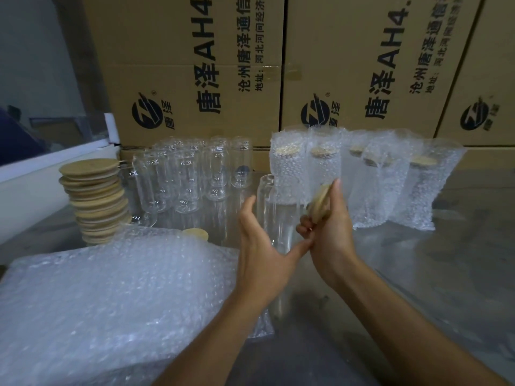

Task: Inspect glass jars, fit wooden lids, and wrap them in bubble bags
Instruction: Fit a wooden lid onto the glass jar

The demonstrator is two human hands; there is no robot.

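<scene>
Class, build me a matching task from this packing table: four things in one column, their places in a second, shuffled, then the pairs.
Things:
1. stack of wooden lids
2. wrapped jars
3. pile of bubble bags
4. single wooden lid

Places:
A. held in the right hand
B. far right, standing in a row
C. near left, lying flat
D. far left, beside the bare jars

Pairs: 1-D, 2-B, 3-C, 4-A
</scene>
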